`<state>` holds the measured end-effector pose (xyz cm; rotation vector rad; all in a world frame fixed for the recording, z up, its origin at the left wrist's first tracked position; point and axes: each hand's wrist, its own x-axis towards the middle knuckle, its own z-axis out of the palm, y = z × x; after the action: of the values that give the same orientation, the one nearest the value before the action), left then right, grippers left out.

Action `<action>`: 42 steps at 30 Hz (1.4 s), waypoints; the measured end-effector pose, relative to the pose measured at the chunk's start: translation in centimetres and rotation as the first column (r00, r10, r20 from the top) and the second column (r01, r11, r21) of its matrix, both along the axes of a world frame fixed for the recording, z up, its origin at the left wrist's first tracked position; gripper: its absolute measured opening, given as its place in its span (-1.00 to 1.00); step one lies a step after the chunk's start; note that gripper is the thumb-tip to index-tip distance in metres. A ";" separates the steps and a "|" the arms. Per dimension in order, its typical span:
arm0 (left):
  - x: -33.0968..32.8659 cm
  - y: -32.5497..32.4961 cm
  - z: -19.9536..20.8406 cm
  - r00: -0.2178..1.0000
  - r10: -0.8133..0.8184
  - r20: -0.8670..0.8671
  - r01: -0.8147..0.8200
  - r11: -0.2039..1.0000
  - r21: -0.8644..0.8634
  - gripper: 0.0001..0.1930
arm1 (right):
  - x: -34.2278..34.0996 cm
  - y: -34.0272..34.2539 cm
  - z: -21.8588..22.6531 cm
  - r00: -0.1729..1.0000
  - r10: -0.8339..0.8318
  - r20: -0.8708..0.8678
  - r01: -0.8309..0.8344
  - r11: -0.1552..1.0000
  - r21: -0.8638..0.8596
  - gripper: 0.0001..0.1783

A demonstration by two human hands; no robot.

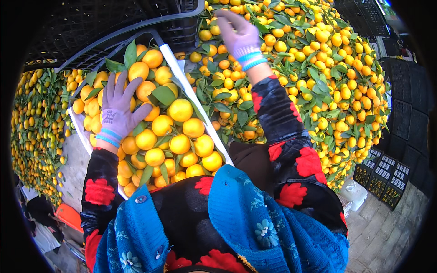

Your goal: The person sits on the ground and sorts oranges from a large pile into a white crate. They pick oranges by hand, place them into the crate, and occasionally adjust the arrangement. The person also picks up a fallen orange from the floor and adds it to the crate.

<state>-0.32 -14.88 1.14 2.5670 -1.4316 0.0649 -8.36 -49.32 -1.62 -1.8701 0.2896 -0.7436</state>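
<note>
My left hand [119,109], in a pale purple glove, lies with fingers spread on the mandarins [180,110] that fill a crate in front of me. White lining [193,93] shows along the crate's sides, and its black rim [152,34] is at the far end. Some fruit in it carries green leaves. Above a large heap of mandarins [337,86] on the right, my right hand [242,38] is raised in a matching glove, slightly blurred. Its fingers stretch out to the left with the thumb apart, and nothing shows between them.
Big black plastic crates [104,27] stand just beyond the filled one. Another bank of leafy mandarins [38,132] lies at the far left. Several dark crates [382,175] are stacked at the right, near a white container [355,194]. An orange-red object [69,217] is at the lower left.
</note>
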 end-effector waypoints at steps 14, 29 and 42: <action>-0.3 -0.5 0.5 1.000 -0.009 0.027 0.007 0.998 0.060 -0.30 | -13.6 -27.5 -7.3 0.101 -0.780 -0.618 0.596 0.545 -0.590 0.10; -0.7 -0.1 0.1 0.999 0.029 0.027 -0.028 0.999 -0.039 -0.31 | -8.0 -7.5 2.8 0.890 0.333 0.310 -0.442 0.474 0.761 -0.32; -1.4 0.0 -0.1 0.990 0.117 -0.078 -0.124 0.987 -0.103 -0.32 | 12.5 19.7 3.9 0.792 0.231 -0.565 -0.503 0.771 -0.390 -0.29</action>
<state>-1.74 -14.92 1.04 2.5386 -1.2129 0.0652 4.11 -29.65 2.29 -2.5367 -0.0019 -0.0325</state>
